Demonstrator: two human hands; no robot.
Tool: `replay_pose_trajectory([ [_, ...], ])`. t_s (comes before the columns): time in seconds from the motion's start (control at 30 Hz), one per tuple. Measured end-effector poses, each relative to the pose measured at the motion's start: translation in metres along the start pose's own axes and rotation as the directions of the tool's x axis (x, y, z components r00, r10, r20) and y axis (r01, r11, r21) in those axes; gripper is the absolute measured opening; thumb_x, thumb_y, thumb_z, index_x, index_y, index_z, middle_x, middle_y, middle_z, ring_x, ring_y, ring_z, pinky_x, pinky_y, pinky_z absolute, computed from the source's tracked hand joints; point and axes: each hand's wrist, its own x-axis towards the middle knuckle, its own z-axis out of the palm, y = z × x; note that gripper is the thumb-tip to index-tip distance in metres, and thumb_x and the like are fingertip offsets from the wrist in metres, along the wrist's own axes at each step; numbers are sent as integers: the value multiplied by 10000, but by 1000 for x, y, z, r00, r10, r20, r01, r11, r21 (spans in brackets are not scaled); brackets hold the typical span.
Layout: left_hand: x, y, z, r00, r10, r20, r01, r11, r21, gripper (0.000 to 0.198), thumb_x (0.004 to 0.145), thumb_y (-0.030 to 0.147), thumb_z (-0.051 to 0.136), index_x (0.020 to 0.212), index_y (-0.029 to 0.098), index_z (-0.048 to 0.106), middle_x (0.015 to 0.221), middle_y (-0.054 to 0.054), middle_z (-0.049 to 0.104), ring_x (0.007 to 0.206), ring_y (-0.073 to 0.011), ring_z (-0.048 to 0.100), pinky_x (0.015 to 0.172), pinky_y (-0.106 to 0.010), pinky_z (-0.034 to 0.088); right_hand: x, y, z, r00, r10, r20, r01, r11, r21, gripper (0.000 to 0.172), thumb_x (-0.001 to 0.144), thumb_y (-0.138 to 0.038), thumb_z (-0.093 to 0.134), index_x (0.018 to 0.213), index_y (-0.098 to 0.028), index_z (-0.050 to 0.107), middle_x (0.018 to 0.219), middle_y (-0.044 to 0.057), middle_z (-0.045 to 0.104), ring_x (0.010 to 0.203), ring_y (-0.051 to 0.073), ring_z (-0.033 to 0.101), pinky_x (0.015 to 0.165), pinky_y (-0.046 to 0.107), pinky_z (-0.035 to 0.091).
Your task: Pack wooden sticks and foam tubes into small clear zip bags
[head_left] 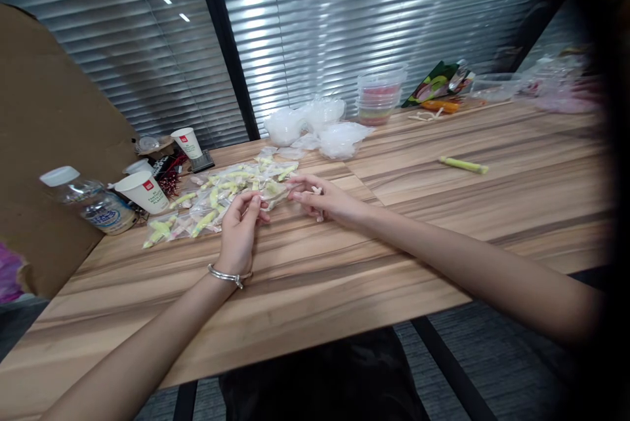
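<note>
Both my hands meet over a small clear plastic bag (276, 193) holding yellow-green pieces, at the near edge of a heap of similar filled bags (221, 198) on the wooden table (443, 211). My left hand (241, 227), with a silver bracelet at the wrist, pinches one side of the bag with curled fingers. My right hand (319, 199) pinches the other side, fingers closed on the bag's edge.
Two white paper cups (144, 191) and a lying plastic bottle (93, 204) sit at the left by a cardboard sheet (49, 132). Empty clear bags (315, 126), stacked plastic tubs (380, 96) and snack packets lie at the back. One yellow-green stick (463, 165) lies alone at right.
</note>
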Motion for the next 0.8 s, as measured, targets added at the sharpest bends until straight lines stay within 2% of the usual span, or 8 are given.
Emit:
replay_pose_trajectory([
  [0.13, 1, -1, 0, 994, -97, 43, 99, 994, -53, 237, 804, 370, 627, 878, 151, 573, 696, 3, 570, 591, -93, 533, 594, -212, 453, 4, 6, -4, 995, -32, -91, 16, 984, -179, 386, 768, -476, 635, 989, -161, 603, 624, -33, 479, 486, 63, 368, 410, 187, 256],
  [0.33, 0, 0, 1, 986, -142, 90, 145, 989, -31, 268, 812, 418, 608, 803, 158, 544, 565, 38, 490, 538, -87, 475, 558, -192, 414, 6, 4, -7, 981, -119, -151, 66, 946, -317, 363, 767, -496, 619, 743, -136, 582, 543, -46, 428, 498, 64, 345, 478, 209, 244],
  [0.67, -2, 2, 1, 989, -99, 114, 90, 992, 85, 257, 804, 406, 618, 812, 150, 594, 695, 4, 547, 602, -86, 506, 583, -194, 401, 6, 1, -4, 976, -120, -183, 59, 950, -308, 353, 754, -487, 627, 733, -138, 581, 533, -47, 427, 510, 78, 352, 511, 224, 261],
  [0.8, -3, 3, 2, 990, -83, 116, 68, 990, 124, 234, 797, 386, 623, 807, 152, 601, 707, -6, 576, 619, -95, 516, 601, -201, 401, 7, 1, -5, 963, -178, -205, 109, 946, -306, 346, 752, -478, 636, 756, -133, 609, 575, -35, 466, 538, 84, 379, 539, 227, 291],
])
